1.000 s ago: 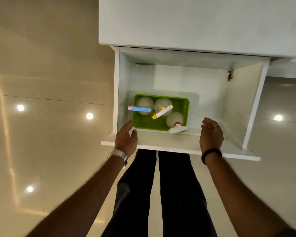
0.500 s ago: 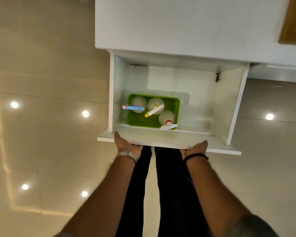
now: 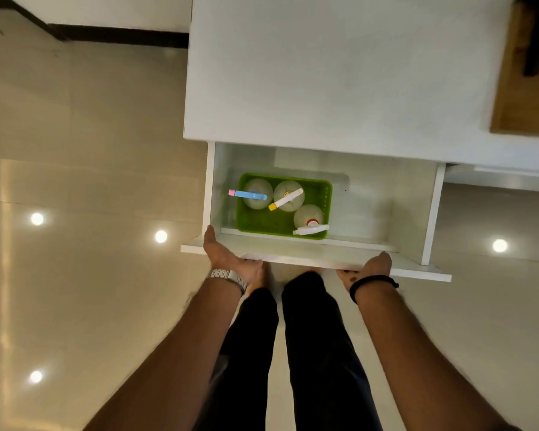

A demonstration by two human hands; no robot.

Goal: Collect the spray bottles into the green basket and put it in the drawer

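Both hands press on the near front panel of the open white drawer [image 3: 318,253]: the left hand [image 3: 227,259] at its left end, the right hand [image 3: 371,267] toward the right, fingers hidden under the edge, so their spread cannot be told. Farther in, the green basket [image 3: 255,220] sits at the drawer's left, holding three spray bottles [image 3: 288,195] upright.

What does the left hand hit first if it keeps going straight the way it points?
The left hand is already pressed against the drawer front panel, so that panel comes first. Past it, roughly in line, sits the green basket of spray bottles, though depth is hard to judge.
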